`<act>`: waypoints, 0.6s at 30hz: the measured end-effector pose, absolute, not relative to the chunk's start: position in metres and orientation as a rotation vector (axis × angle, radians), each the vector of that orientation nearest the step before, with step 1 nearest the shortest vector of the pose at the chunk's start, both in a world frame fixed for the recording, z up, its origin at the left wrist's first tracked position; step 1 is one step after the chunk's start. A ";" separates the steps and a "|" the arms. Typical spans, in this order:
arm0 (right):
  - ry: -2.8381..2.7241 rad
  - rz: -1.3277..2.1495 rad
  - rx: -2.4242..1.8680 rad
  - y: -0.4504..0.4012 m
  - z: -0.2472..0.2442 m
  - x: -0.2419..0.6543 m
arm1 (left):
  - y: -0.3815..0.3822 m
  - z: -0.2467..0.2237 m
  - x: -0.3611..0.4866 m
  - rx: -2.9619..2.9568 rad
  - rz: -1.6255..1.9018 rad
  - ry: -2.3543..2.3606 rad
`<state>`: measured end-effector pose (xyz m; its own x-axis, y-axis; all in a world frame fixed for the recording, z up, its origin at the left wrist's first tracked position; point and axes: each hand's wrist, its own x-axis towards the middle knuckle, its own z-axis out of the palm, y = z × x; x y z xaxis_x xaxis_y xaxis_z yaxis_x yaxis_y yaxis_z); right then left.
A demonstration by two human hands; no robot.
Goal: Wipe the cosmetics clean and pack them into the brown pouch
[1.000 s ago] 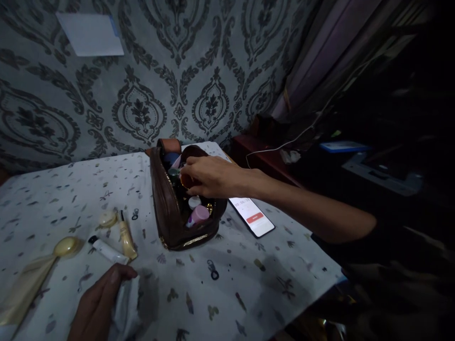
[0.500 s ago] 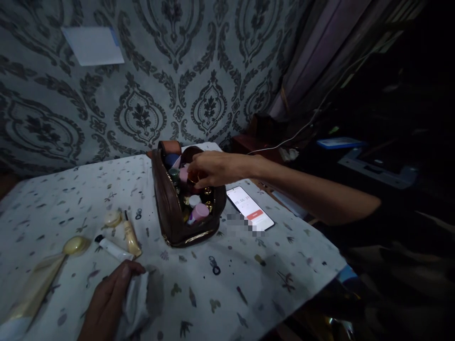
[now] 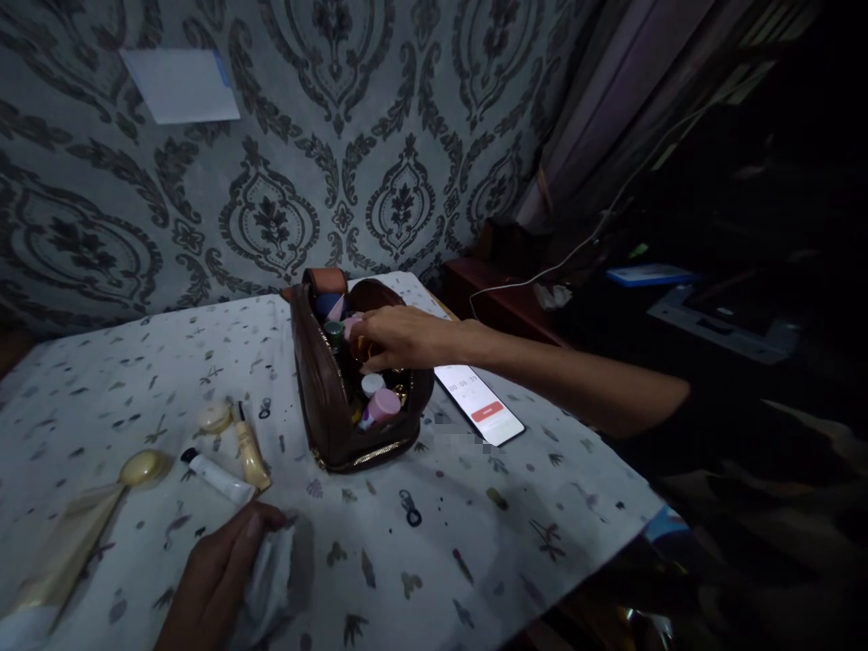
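A brown zip bag (image 3: 317, 389) stands unzipped on the table, full of small cosmetics. My right hand (image 3: 400, 336) reaches down into it from the right, fingers curled round an amber container (image 3: 363, 349) that they partly hide. Close to those fingers are a green-capped bottle (image 3: 334, 334), a white lid (image 3: 372, 385) and a pink-lidded container (image 3: 385, 403). At the front left, my left hand (image 3: 221, 565) is closed on a crumpled white cloth (image 3: 269, 579). Just beyond it lie a white tube with a black cap (image 3: 221, 477) and a beige tube (image 3: 250, 452).
A lit phone (image 3: 485, 411) lies right of the bag, under my right forearm. Leftward on the patterned tablecloth (image 3: 380, 561) are a round cream-coloured jar (image 3: 214, 416) and a large beige tube with a gold cap (image 3: 71, 547). A patterned wall (image 3: 271, 181) rises behind.
My right hand has shifted slightly down and toward me inside the bag, still at the amber container. My left hand and the cloth have moved a little to the right.
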<state>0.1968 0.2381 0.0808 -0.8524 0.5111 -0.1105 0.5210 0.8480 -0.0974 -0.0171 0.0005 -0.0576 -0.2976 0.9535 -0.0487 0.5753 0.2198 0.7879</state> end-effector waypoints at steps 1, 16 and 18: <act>2.943 -0.199 0.827 0.238 0.082 0.197 | 0.001 -0.058 -0.017 1.423 0.913 1.948; 3.231 -0.350 0.912 0.237 0.085 0.213 | 0.002 -0.081 -0.041 1.645 0.837 1.850; 3.389 -0.429 1.020 0.230 0.083 0.224 | 0.001 -0.088 -0.048 1.636 0.882 1.898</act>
